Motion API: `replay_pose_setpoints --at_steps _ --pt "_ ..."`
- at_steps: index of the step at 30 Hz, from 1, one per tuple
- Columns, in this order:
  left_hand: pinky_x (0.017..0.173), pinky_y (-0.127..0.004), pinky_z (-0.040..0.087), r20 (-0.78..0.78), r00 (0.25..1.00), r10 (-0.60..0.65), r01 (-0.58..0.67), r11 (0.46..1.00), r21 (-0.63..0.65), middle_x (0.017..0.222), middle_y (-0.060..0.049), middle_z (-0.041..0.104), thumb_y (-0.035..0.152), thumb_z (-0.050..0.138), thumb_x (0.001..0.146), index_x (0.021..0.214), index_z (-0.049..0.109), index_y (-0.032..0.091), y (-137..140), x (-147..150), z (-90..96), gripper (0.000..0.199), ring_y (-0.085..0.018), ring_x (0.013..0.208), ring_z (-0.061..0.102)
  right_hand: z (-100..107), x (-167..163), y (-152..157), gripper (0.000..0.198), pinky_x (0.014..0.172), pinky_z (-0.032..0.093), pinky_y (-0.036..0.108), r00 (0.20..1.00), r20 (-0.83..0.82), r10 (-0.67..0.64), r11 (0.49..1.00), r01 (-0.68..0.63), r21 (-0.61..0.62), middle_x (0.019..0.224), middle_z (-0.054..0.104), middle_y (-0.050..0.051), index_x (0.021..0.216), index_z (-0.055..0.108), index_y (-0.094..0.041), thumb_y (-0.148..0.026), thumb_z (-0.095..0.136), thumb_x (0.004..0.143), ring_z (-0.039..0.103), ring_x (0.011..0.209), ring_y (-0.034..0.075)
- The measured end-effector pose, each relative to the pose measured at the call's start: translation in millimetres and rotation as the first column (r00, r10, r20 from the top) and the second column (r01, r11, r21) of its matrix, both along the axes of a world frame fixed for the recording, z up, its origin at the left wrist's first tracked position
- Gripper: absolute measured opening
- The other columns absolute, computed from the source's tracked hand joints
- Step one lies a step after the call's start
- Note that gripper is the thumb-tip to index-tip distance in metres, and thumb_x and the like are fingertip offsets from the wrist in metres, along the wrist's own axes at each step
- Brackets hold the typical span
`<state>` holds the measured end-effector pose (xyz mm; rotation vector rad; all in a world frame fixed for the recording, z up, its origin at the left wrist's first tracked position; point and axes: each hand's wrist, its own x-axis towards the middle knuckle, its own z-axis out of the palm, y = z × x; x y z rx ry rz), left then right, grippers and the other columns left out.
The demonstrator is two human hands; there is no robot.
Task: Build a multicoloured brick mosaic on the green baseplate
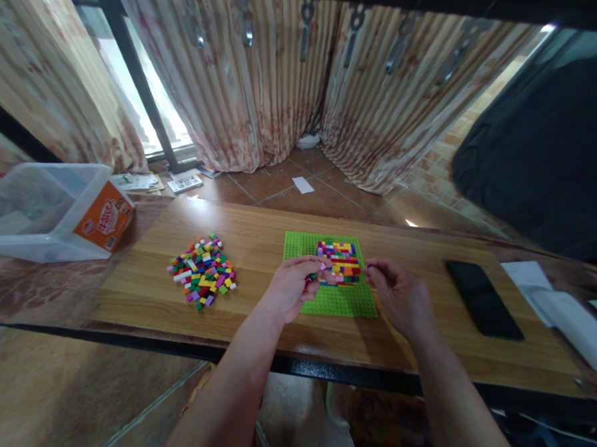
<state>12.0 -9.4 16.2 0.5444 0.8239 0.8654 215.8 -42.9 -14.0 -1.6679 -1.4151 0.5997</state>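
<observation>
A green studded baseplate (343, 306) lies on the wooden board, and a block of multicoloured toy bricks (341, 254) is built up on it. Over the plate's left side, my left hand (294, 287) is closed around a few small toy bricks (311, 277), green and pink among them. My right hand (399, 291) is at the plate's right edge, thumb and forefinger pinched on a small dark toy brick (369, 266). Its exact colour and shape are too small to make out. Part of the built block is hidden behind my left fingers.
A loose pile of coloured bricks (203, 272) lies on the board's (256, 239) left part. A black phone (482, 298) rests at the right, beside white papers (529, 285). At the far left stands a clear plastic bin (53, 226) with an orange label. Curtains (271, 85) hang behind.
</observation>
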Motion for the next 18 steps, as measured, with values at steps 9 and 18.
replay_pose_setpoints --at_steps 9,18 --pt "0.039 -0.019 0.008 -0.011 1.000 0.023 -0.023 1.000 -0.007 0.058 -0.003 0.062 0.011 0.058 0.074 0.079 0.067 0.008 1.0 1.1 -0.4 0.011 -0.001 0.036 0.028 -7.5 2.2 0.7 0.021 0.079 0.054 0.037 0.998 -0.028 0.056 0.994 -0.053 0.100 0.101 0.070 0.008 0.091 0.072 -0.022 -0.040 0.061 0.086 0.066 0.093 0.022" --pt "0.039 -0.019 0.008 0.002 1.000 0.019 -0.019 1.000 0.009 0.058 -0.003 0.061 0.012 0.059 0.073 0.083 0.070 0.007 2.1 -1.1 -1.1 0.016 -0.002 0.037 0.030 -29.5 -4.3 7.7 0.024 0.095 0.050 0.043 0.859 -0.511 -0.007 1.000 -0.001 -0.015 0.095 0.074 0.003 0.082 0.077 -0.025 -0.040 0.082 0.064 0.066 0.094 0.021"
